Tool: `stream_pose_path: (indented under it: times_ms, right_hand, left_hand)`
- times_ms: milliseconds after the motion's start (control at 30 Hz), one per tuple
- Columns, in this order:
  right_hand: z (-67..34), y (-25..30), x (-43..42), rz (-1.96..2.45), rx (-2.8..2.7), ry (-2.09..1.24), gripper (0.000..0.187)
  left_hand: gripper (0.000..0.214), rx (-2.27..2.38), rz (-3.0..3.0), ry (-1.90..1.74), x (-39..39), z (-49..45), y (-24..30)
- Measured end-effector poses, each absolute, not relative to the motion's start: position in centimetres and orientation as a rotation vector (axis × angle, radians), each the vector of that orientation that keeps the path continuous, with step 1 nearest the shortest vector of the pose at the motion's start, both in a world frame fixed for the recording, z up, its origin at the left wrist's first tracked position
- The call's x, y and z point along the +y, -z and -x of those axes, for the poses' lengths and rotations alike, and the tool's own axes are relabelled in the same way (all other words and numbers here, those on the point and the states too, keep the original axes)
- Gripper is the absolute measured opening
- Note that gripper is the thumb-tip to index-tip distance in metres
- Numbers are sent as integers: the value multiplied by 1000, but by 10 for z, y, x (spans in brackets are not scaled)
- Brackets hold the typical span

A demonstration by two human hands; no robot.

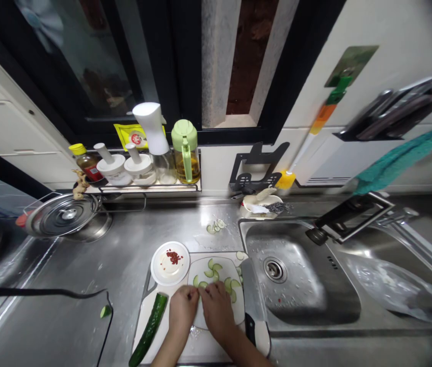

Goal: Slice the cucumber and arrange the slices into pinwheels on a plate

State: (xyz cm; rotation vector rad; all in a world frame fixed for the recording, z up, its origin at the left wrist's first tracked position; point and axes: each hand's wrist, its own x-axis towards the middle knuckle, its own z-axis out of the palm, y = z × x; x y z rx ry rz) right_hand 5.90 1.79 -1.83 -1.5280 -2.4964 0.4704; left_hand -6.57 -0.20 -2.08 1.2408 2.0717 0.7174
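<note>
Both hands meet over a white squarish plate (216, 260) lying on a cutting board (145, 311). My left hand (183, 307) is closed in a pinch at the plate's left side; what its fingertips hold is hidden. Beside it, my right hand (217, 308) has its fingers bent and drawn together at a pale green cucumber slice (202, 284). More thin, curved cucumber slices (234, 284) lie in small fans on the plate. Left of my hands rests a whole-skinned piece of cucumber (149, 331). A round white plate (158, 265) behind my left hand bears small red bits (173, 257).
A knife (252, 290) lies along the board's right edge, beside the sink (300, 306). Cucumber rounds (216, 226) sit on the steel counter behind. A cucumber end (105, 311) and a black strap (48, 292) are at left. Condiment jars (139, 168) line a rack.
</note>
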Motion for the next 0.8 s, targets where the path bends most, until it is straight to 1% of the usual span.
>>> stream_pose_path:
  times_ms: [233,467,633,800]
  right_hand:
    - [-62,10,20,1497,-2468,-497,29]
    - [-85,14,21,1478,-2391,-422,33]
    - [-106,23,14,1489,-2312,-431,30]
    - [-112,21,3,1578,-2290,-479,29]
  left_hand:
    - [27,2066,-1257,-722,-2,70,18]
    - [24,2065,-1280,-694,-4,84,7]
    - [27,2233,-1256,-584,11,118,0]
    - [25,2374,-1146,-474,38,151,1]
